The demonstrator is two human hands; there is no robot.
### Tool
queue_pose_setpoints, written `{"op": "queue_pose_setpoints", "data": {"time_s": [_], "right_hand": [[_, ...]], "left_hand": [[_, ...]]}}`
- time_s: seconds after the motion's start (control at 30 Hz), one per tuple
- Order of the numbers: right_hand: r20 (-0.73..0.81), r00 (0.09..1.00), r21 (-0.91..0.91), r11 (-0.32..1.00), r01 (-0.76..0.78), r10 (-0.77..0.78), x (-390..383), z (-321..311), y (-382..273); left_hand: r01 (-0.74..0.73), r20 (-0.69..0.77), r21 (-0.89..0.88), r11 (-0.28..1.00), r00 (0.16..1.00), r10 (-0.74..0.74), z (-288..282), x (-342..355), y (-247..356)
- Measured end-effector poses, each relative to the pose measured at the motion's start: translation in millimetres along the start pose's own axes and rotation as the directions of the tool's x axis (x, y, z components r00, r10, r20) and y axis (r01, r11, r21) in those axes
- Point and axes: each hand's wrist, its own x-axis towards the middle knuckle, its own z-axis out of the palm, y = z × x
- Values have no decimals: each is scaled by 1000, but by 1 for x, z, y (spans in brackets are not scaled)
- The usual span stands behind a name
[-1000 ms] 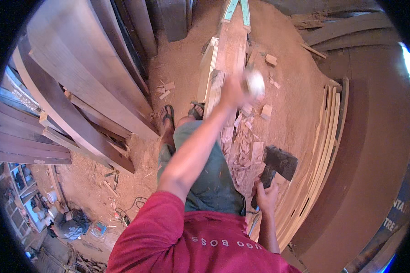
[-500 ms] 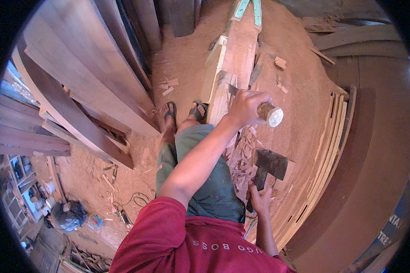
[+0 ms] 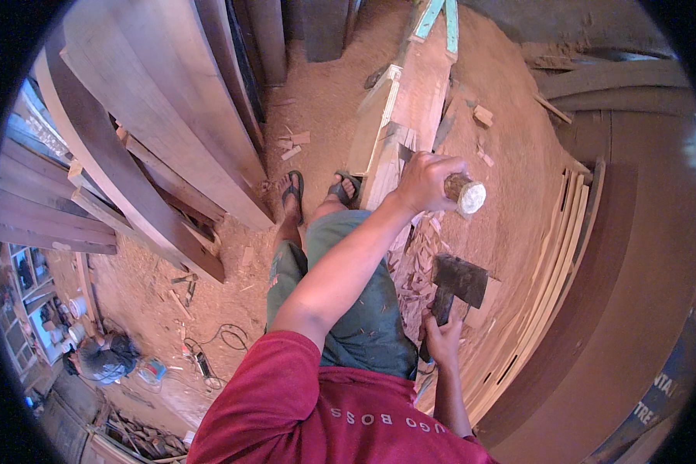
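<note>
My left hand [image 3: 427, 182] is closed round the wooden handle of a chisel [image 3: 470, 197], whose pale, battered butt faces me. Its dark blade meets a long pale wooden beam [image 3: 424, 89] that runs away from between my legs. Lower and to the right, my right hand [image 3: 443, 339] grips the dark handle of a hatchet [image 3: 461, 278]. The hatchet's broad dark head is raised over the wood shavings [image 3: 419, 267], apart from the chisel. A light strip of wood [image 3: 379, 116] lies along the beam's left side.
Tall curved planks [image 3: 143, 100] lean at the left. Stacked boards [image 3: 553, 263] stand at the right beside a large brown panel [image 3: 634, 255]. A green-painted wooden piece [image 3: 433, 19] lies at the beam's far end. A corded power tool [image 3: 203, 365] and a crouching person [image 3: 104, 357] are lower left.
The whole view has shifted slightly, with the beam and planks lying a little further right. Both hands keep their grips, and the chisel and hatchet hold nearly the same places.
</note>
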Motion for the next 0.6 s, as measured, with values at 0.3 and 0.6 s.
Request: {"op": "queue_pose_setpoints", "data": {"time_s": [0.3,0.6], "right_hand": [[-21,981,-10,981,193,-193,-2,-12,-53],[-236,-336,-684,-89,724,-912,-96,-219,-275]], "left_hand": [[-12,-11,43,999,1000,12,7,-2,-3],[85,-18,129,988,996,-83,-1,-12,-17]]}}
